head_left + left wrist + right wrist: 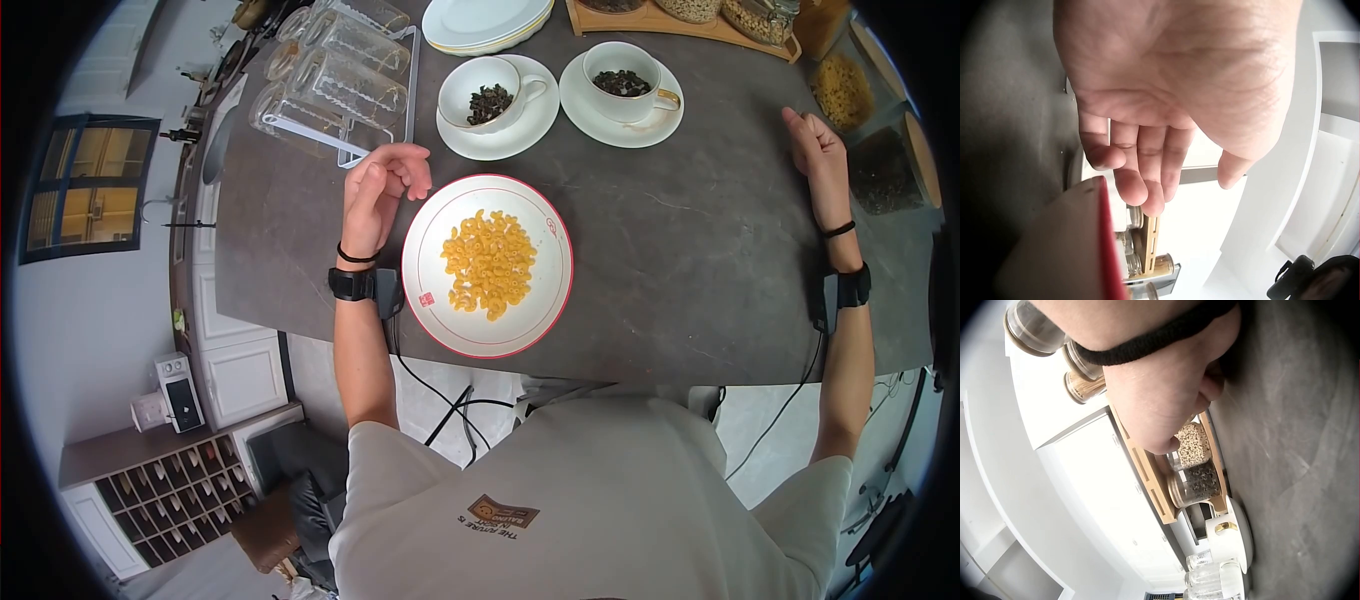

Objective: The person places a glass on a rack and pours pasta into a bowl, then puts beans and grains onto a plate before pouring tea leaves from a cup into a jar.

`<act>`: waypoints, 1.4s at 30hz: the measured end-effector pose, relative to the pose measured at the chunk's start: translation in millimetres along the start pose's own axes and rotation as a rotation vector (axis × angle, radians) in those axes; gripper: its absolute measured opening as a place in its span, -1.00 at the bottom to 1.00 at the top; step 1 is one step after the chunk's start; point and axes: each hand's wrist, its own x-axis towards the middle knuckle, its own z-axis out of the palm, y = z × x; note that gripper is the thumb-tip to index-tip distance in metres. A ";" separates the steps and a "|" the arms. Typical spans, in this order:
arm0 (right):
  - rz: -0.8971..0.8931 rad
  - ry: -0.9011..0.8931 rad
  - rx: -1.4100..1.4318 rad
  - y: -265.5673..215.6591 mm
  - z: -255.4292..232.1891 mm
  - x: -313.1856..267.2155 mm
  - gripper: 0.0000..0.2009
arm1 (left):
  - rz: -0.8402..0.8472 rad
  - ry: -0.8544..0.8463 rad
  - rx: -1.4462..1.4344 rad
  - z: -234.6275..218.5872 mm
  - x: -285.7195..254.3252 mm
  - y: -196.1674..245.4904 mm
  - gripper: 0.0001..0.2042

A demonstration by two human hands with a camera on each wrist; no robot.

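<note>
My left hand (376, 195) is held with loosely bent fingers beside the upper left rim of a white plate (545, 275) with a red edge. Nothing is in its palm (1172, 69). Yellow elbow macaroni (490, 262) lies heaped in the middle of that plate. Off to the right, my right hand (822, 165) rests on the dark table, holding nothing, its fingers loosely curled and partly hidden in the right wrist view.
Behind the plate, a tilted white cup (455, 95) and an upright one (640, 100) hold dark dried leaves, each on a saucer. A rack of glasses (350, 85) stands left, stacked plates (480, 22) behind. Jars (885, 165) line the right edge; a wooden stand (690, 38) holds more.
</note>
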 end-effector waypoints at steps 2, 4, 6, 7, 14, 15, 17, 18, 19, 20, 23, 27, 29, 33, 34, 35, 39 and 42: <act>0.003 0.001 0.000 0.3 -0.3 0.4 -0.51 | 0.000 -0.002 -0.001 -0.2 0.3 -0.4 -0.40; -0.002 0.002 0.005 1.4 -0.8 0.6 -0.51 | -0.001 -0.002 -0.002 0.2 0.3 -0.2 -0.40; 0.002 0.006 0.002 0.3 -0.2 0.6 -0.51 | -0.001 -0.002 -0.004 0.6 0.4 0.7 -0.40; 0.009 0.009 -0.004 -1.2 0.5 0.0 -0.51 | -0.002 -0.002 -0.006 0.9 0.4 1.0 -0.41; 0.011 0.013 0.002 0.3 0.7 0.3 -0.51 | 0.001 -0.008 -0.013 0.4 0.5 0.4 -0.41; 0.014 0.004 0.002 1.1 -0.4 0.5 -0.52 | 0.001 -0.008 -0.013 0.0 0.5 0.2 -0.41; 0.020 -0.014 0.003 2.7 -2.4 0.8 -0.54 | 0.000 -0.009 -0.014 -0.2 0.1 0.4 -0.41; 0.024 -0.011 -0.002 2.7 -2.1 0.8 -0.54 | 0.000 -0.009 -0.013 0.1 0.1 0.8 -0.40; 0.027 -0.007 -0.007 2.2 -1.6 0.7 -0.54 | 0.001 -0.010 -0.013 0.0 0.2 1.1 -0.40; 0.031 -0.003 -0.013 1.4 -1.1 0.4 -0.54 | -0.007 -0.008 0.012 -0.2 0.2 1.2 -0.38; 0.029 0.011 0.002 -3.2 1.0 -0.2 -0.52 | -0.013 -0.007 0.033 -0.5 -0.2 1.0 -0.35; 0.021 0.023 -0.035 -0.1 0.6 0.5 -0.52 | -0.002 -0.013 -0.020 1.0 0.5 1.8 -0.40; 0.029 0.032 -0.069 1.2 0.9 2.9 -0.53 | -0.008 -0.006 -0.031 1.6 0.5 2.3 -0.41; 0.176 0.014 -0.151 -19.4 10.1 6.9 -0.54 | -0.036 -0.006 -0.044 0.4 0.9 1.6 -0.40; 0.167 -0.020 -0.169 -21.7 11.9 10.6 -0.54 | -0.045 -0.011 -0.039 0.0 0.9 1.7 -0.38; 0.155 -0.052 -0.189 -24.7 13.5 16.1 -0.54 | -0.040 -0.003 -0.054 0.9 1.2 2.0 -0.38; 0.009 -0.183 -0.366 -62.7 30.8 41.5 -0.55 | -0.030 -0.019 -0.084 1.8 1.4 3.5 -0.44; -0.020 -0.276 -0.415 -114.2 62.8 57.8 -0.59 | -0.010 -0.031 -0.115 -0.1 1.0 2.6 -0.53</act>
